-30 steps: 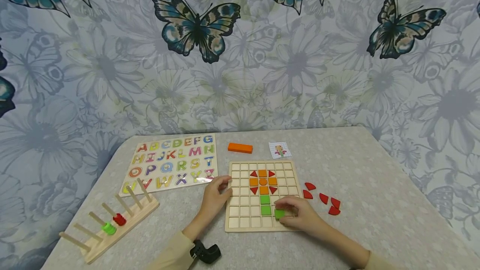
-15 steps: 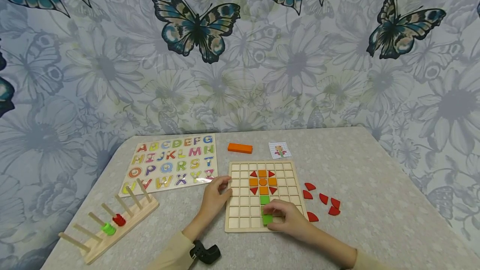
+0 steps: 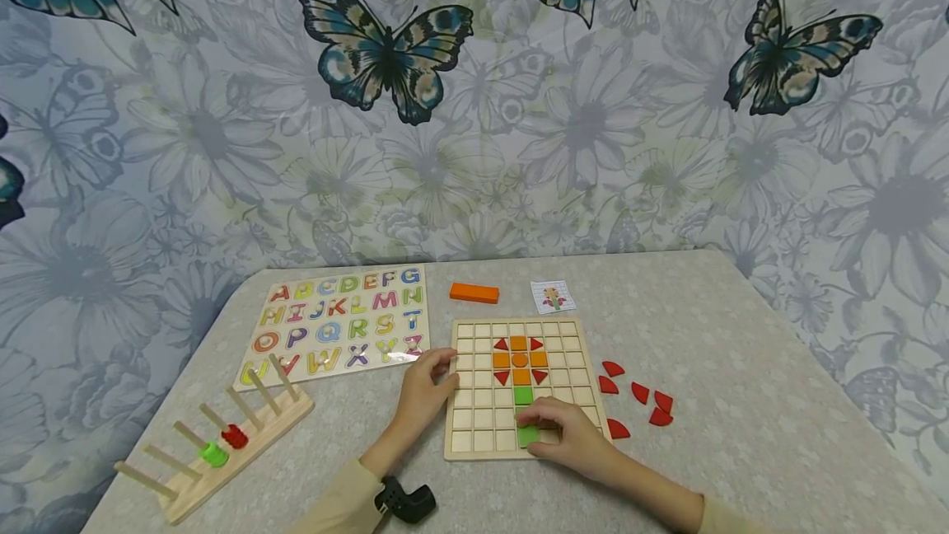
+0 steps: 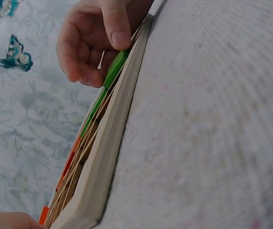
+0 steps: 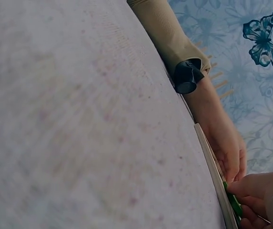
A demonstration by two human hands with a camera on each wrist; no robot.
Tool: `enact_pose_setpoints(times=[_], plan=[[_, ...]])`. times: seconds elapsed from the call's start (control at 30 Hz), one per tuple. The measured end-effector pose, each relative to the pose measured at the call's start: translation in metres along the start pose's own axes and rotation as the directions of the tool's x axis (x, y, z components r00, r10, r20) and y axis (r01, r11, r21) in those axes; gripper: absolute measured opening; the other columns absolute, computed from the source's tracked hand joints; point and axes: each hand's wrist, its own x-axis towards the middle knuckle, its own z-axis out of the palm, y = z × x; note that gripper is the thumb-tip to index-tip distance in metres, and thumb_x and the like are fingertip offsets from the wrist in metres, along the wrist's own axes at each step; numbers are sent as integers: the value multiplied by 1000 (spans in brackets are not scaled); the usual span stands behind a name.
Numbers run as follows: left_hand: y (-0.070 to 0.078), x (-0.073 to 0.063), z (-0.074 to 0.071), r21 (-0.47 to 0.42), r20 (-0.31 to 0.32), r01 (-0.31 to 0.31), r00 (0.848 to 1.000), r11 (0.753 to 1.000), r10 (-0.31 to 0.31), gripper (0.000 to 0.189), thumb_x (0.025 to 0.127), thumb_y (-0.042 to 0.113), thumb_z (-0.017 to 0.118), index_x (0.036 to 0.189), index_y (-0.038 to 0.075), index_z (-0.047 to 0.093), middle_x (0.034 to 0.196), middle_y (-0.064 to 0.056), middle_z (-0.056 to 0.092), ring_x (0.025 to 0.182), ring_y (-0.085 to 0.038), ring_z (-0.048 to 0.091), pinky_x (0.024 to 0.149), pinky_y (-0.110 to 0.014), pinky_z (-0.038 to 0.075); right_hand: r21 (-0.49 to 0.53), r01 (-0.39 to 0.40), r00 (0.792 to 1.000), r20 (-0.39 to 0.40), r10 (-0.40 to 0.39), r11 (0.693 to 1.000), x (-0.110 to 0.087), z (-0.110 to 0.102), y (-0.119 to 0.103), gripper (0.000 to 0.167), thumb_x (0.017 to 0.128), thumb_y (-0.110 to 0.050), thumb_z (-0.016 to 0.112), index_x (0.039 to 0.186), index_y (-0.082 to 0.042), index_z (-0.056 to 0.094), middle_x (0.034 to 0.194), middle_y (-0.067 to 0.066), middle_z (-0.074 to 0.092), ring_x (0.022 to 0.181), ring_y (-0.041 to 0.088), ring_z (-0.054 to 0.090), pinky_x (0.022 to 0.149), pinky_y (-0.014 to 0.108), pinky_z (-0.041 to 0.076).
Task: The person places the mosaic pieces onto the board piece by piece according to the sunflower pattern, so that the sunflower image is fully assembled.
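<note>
In the head view, my right hand (image 3: 571,433) pinches a green square tile (image 3: 528,437) between thumb and fingers, over the lowest rows of a wooden grid board (image 3: 474,419). From the left wrist this tile (image 4: 116,69) looks tilted, one edge raised above the board. Another green square (image 3: 523,395) lies above it, and the one between is hidden by my fingers. Farther up sit orange squares (image 3: 518,343) around an orange circle (image 3: 521,360), with red triangles (image 3: 502,378) at the corners. My left hand (image 3: 424,390) holds the board's left edge with bent fingers and thumb.
Several red quarter-circle pieces (image 3: 640,392) lie right of the board. Behind it are an orange block (image 3: 474,293) and a small picture card (image 3: 553,297). To the left are an alphabet board (image 3: 341,320) and a pegged wooden stand (image 3: 245,452) with green and red beads.
My right hand has carried the green tile left and down to the bottom of the green column, uncovering a red piece on the right. The left hand stays at the board's edge.
</note>
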Motion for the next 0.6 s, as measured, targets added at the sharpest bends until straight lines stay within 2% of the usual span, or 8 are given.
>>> enact_pose_setpoints(times=[0.23,0.4,0.6], plan=[[1,0,-1,-3,2,4,1000,1000,-4,33,78,-3,67,111,-2,65,109,-13,66,99,-24,61,87,-28,55,-22,9,1000,-16,-10,1000,-1,2,-2,30,78,-8,74,108,-8,68,104,5,69,95,6,59,82,19,53],[1,0,-1,-4,8,15,1000,1000,-15,33,78,-3,67,111,-1,65,109,-13,66,99,-23,61,88,-29,54,12,-13,1000,-27,14,1000,-1,0,-3,26,80,-7,72,106,-8,68,100,6,69,86,11,60,75,19,53],[1,0,-1,-11,6,15,1000,1000,-15,33,78,-4,66,111,-2,66,108,-13,66,99,-23,61,88,-28,54,71,-14,996,-92,21,997,2,-9,-2,21,83,-2,68,104,-3,68,96,13,68,81,16,57,70,19,52]])
